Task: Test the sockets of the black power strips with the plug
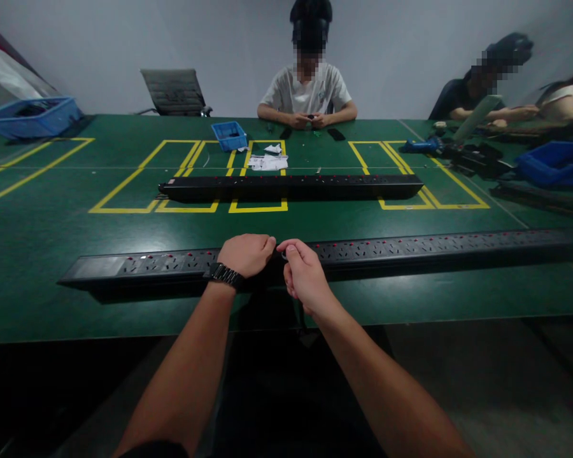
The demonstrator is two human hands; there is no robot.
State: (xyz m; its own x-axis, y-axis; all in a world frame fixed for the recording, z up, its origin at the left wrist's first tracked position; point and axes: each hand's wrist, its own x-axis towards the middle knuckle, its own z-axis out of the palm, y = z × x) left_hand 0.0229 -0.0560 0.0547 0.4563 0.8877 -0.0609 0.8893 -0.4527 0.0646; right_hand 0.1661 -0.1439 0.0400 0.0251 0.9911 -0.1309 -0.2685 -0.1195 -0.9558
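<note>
A long black power strip [382, 251] with rows of sockets and small red parts lies across the near side of the table. My left hand [248, 253], a black watch [225, 275] at its wrist, is closed over the strip's middle, its fingertips mostly hidden. Close beside it, my right hand [304, 273] is closed in a pinch, thumb against forefinger. A small greyish bit shows at that pinch, too small to name. Whether either hand presses on the strip itself, I cannot tell.
Another black power strip [291, 187] lies farther back across yellow tape outlines on the green table [138, 318]. White papers [268, 161] and a small blue basket [229, 136] are behind it. Blue bins [556, 164] stand at the sides. Several people sit opposite, one facing me [308, 89].
</note>
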